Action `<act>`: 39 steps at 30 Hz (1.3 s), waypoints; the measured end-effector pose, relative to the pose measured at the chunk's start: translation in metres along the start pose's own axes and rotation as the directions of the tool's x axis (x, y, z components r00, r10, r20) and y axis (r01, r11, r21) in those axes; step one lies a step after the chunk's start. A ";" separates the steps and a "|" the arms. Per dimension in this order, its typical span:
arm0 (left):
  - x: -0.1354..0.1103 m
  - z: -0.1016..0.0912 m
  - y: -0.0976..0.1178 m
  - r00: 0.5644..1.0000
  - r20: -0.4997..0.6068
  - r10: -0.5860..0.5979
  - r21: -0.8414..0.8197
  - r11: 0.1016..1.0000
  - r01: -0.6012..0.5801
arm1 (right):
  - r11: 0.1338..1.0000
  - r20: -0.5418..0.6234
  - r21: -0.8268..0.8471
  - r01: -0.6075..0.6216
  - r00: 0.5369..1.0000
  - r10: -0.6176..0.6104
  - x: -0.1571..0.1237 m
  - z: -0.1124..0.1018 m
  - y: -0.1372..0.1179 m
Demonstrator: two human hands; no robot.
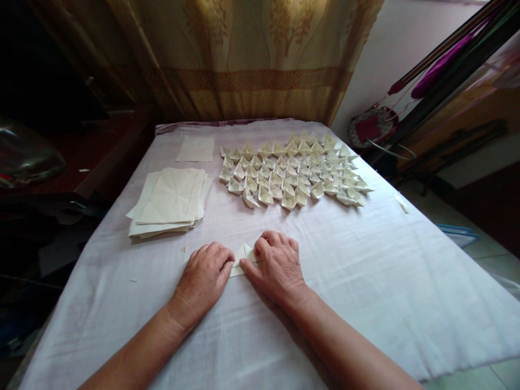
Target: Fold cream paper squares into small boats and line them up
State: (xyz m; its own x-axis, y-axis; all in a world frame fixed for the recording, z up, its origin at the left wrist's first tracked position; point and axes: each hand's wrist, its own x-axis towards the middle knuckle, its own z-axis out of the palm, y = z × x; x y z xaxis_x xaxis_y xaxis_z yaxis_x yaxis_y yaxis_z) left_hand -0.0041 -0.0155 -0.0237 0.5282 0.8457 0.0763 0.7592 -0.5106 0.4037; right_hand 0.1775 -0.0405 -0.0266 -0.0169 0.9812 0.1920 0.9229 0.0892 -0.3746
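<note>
Between my two hands a small folded sheet of cream paper [242,257] lies on the white cloth, its upper part coming to a point. My left hand [208,270] pinches the paper's left end between thumb and curled fingers. On the right side, my right hand [278,264] grips the other end, its thumb laid across the front and the fingers bent behind. Both hands rest low on the table, and they cover the ends of the paper.
A stack of creased square sheets [170,200] lies at the left, with a single sheet [195,149] behind it. Several rows of folded paper boats [284,173] stand at the back right. The cloth-covered table [365,292] ends before a curtain [252,76]. A round bag [374,127] hangs right.
</note>
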 end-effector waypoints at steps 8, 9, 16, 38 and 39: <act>0.000 -0.001 0.005 0.999 0.027 -0.047 0.057 0.997 0.045 | 0.992 0.012 0.128 -0.013 1.000 0.012 -0.006 0.000 0.006; 0.000 -0.002 0.005 0.998 0.034 -0.047 0.053 0.998 0.046 | 0.988 0.020 0.154 -0.013 1.000 0.010 -0.006 -0.001 0.010; 0.001 -0.007 0.003 0.995 0.076 -0.072 -0.014 0.997 0.073 | 0.959 0.072 0.283 0.026 0.996 -0.048 -0.002 -0.005 0.036; 0.041 -0.030 0.026 0.983 0.178 0.047 0.135 0.988 -0.072 | 0.947 0.000 0.301 0.107 0.994 -0.112 -0.004 0.001 0.046; 0.045 -0.029 0.026 0.977 0.199 0.081 0.144 0.983 -0.111 | 0.946 -0.004 0.306 0.111 0.993 -0.115 -0.004 0.002 0.046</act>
State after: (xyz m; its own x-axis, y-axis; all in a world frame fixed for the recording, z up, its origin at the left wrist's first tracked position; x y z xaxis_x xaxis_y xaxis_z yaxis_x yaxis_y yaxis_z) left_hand 0.0284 0.0140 0.0166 0.6531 0.7535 -0.0747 0.7428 -0.6183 0.2569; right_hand 0.2195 -0.0403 -0.0461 -0.1214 0.9637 0.2376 0.7533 0.2454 -0.6102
